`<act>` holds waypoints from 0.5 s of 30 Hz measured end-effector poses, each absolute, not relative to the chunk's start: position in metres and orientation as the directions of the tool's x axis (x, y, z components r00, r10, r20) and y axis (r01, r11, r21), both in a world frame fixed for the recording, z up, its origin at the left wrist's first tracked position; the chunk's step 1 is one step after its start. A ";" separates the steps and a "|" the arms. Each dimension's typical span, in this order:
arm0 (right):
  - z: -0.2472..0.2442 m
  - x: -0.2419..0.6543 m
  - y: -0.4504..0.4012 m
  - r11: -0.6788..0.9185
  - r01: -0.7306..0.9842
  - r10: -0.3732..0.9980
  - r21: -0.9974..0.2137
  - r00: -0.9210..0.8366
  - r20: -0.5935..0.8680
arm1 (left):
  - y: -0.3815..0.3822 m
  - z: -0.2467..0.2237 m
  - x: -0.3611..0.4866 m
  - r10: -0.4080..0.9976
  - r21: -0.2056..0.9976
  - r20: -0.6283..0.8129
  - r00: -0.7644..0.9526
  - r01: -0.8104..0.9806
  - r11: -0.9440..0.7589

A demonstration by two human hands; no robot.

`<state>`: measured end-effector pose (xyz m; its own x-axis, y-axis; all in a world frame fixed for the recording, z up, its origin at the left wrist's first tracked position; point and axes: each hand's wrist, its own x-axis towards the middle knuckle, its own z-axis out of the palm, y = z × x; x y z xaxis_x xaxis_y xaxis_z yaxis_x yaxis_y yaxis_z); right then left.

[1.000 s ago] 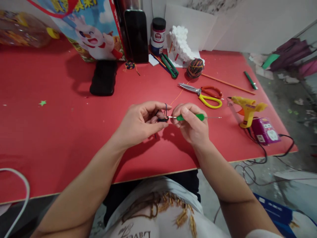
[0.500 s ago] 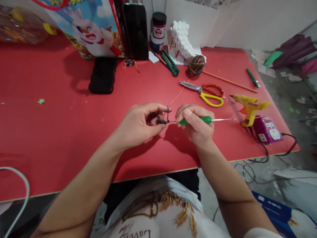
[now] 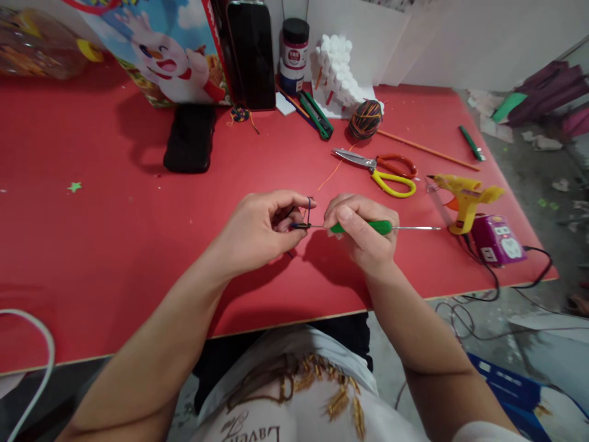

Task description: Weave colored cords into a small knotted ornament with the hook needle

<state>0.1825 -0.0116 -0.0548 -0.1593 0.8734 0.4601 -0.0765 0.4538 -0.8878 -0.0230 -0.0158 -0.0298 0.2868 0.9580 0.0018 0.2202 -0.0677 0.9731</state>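
Between the thumb and fingers of my left hand (image 3: 264, 230) is a small dark piece of yarn work (image 3: 300, 226), mostly hidden by the fingers. A dark strand of yarn (image 3: 308, 210) loops up over the left index finger. My right hand (image 3: 365, 230) is closed round the green handle of a crochet hook (image 3: 380, 228). One thin metal end points left and meets the yarn work at the left fingertips; the other end sticks out to the right. An orange strand (image 3: 331, 177) runs from the multicoloured yarn ball (image 3: 365, 120) toward my left hand.
Scissors (image 3: 375, 169) lie beyond my right hand. A yellow glue gun (image 3: 464, 199) and a purple box (image 3: 498, 239) with cords stand at the right. Farther back are a green cutter (image 3: 316, 115), a jar (image 3: 294, 56), a white model (image 3: 338, 70) and a black phone (image 3: 189, 138).
Both hands hold nearly the same pose. The crochet hook and right hand have shifted very slightly, and the yarn loop on the left index finger leans a little left.
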 end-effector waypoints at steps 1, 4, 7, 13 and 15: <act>-0.055 0.182 -0.012 0.474 -0.064 0.864 -0.878 -0.156 0.478 | -0.016 -0.029 -0.023 0.958 0.974 -0.004 0.285 0.219 -0.061; -0.053 0.181 -0.013 0.549 -0.018 0.823 -0.836 -0.160 0.544 | -0.016 -0.031 -0.022 0.959 0.975 -0.023 0.281 0.220 -0.041; -0.050 0.180 -0.015 0.609 0.042 0.782 -0.792 -0.198 0.590 | -0.015 -0.035 -0.024 0.959 0.974 -0.007 0.284 0.217 -0.057; -0.048 0.180 -0.018 0.708 0.157 0.703 -0.689 -0.262 0.662 | -0.014 -0.040 -0.025 0.963 0.947 0.081 0.257 0.283 -0.155; -0.048 0.180 -0.018 0.730 0.170 0.679 -0.662 -0.283 0.677 | -0.015 -0.038 -0.024 0.964 0.934 0.084 0.250 0.317 -0.164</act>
